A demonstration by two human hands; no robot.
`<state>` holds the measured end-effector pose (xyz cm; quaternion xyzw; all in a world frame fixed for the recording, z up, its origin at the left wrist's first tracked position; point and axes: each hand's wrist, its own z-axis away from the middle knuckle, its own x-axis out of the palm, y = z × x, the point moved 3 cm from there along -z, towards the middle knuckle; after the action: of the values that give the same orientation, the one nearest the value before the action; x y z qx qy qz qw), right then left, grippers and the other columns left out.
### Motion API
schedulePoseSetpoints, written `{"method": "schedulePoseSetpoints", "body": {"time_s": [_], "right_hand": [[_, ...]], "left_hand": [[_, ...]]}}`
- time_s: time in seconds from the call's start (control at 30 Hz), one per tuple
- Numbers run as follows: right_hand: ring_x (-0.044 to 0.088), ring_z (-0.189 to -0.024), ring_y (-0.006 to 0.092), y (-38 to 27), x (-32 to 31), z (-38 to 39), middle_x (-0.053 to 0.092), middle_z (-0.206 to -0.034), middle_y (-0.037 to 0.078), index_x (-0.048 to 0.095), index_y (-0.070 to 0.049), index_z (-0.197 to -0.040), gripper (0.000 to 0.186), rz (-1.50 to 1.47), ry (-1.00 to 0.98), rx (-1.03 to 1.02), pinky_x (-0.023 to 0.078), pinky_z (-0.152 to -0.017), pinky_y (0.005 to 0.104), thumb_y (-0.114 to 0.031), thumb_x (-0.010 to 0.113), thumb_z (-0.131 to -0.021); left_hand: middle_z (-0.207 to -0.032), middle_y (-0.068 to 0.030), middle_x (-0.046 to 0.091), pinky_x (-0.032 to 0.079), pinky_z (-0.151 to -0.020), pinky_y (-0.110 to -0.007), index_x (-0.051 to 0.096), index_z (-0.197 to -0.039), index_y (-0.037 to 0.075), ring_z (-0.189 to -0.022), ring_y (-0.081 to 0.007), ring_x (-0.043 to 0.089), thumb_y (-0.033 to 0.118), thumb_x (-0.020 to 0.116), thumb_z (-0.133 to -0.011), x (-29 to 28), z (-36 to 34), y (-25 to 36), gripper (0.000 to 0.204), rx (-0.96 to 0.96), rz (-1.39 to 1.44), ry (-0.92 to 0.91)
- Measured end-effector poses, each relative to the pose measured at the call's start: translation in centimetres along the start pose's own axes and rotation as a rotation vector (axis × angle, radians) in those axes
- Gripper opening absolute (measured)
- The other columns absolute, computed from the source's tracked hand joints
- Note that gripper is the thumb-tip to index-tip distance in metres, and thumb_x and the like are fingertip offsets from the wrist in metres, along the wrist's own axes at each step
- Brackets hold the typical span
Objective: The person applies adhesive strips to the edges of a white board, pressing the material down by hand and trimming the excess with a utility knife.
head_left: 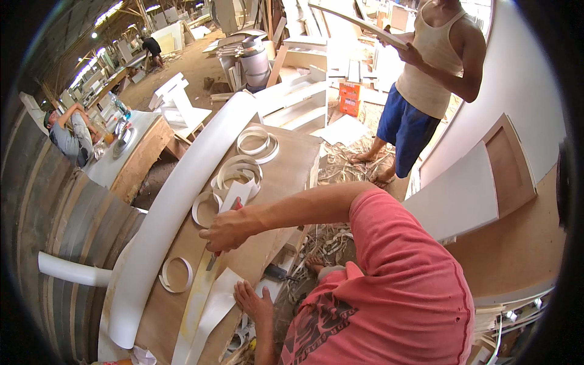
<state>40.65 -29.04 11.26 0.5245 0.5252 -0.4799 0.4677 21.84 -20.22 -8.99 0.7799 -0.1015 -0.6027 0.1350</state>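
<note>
White edging strip (220,299) looks light, springy; hold its edge, where your left hand (255,304) rests, fingers spread; your right hand (226,232) clasps a red-handled blade (211,263).

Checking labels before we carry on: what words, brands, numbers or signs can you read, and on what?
Pink shirt: dark lettering beside a graphic, partly folded; I won't copy the wording.
Orange carton: pale printing, too small to read reliably.
White strip by the left hand: no lettering I can make out.
</note>
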Motion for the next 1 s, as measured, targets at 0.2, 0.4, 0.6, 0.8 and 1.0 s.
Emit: {"method": "schedulePoseSetpoints", "body": {"time_s": [0.2,0.4,0.6,0.8,1.0], "right_hand": [[0.066,-0.074,0.026,-0.9,-5.4,-2.4,0.056,-0.093,0.012,0.065,-0.008,-0.086,0.021,0.114,0.05,-0.032,0.054,-0.061,0.0377,-0.027,0.067,-0.078],[0.063,-0.077,0.0212,-1.7,-3.9,-5.6,0.058,-0.084,0.006,0.065,-0.014,-0.09,0.02,0.216,0.044,-0.1,0.052,-0.059,0.0349,-0.03,0.065,-0.078],[0.059,-0.09,0.0278,-2.2,1.1,-0.8,0.056,-0.099,0.007,0.06,-0.015,-0.105,0.027,-0.143,-0.062,0.146,0.051,-0.07,0.039,-0.027,0.064,-0.081],[0.061,-0.077,0.0347,-5.0,8.5,-0.7,0.055,-0.098,0.012,0.058,-0.011,-0.111,0.035,-0.373,-0.115,0.163,0.05,-0.066,0.0436,-0.023,0.066,-0.078],[0.061,-0.082,0.0358,-5.9,10.3,-3.1,0.056,-0.101,0.015,0.057,-0.01,-0.117,0.042,-0.511,-0.171,0.135,0.05,-0.071,0.0437,-0.031,0.064,-0.081]], "left_hand": [[-0.133,-0.022,0.042,0.025,-0.108,-0.05,0.048,-0.122,-0.006,-0.128,-0.038,0.034,0.029,0.06,-0.082,0.7,-0.4,0.9,0.054,0.121,0.076,-0.029],[-0.126,-0.0226,0.047,0.03,-0.104,-0.049,0.05,-0.118,-0.005,-0.121,-0.0395,0.04,0.025,0.06,-0.083,0.8,-2.1,3.5,0.047,0.034,0.211,0.114],[-0.116,-0.0164,0.053,0.036,-0.099,-0.045,0.054,-0.112,0.001,-0.115,-0.033,0.046,0.022,0.061,-0.083,0.6,-1.5,0.4,0.037,-0.111,0.253,0.231],[-0.113,-0.0138,0.056,0.037,-0.097,-0.044,0.06,-0.102,0.002,-0.113,-0.0301,0.048,0.02,0.057,-0.084,1.5,-1.1,0.6,0.026,-0.144,0.133,0.263],[-0.108,-0.0172,0.056,0.039,-0.093,-0.047,0.061,-0.102,0.003,-0.107,-0.0353,0.051,0.016,0.058,-0.083,0.2,-1.7,1.3,0.024,-0.214,0.18,0.019]]}}
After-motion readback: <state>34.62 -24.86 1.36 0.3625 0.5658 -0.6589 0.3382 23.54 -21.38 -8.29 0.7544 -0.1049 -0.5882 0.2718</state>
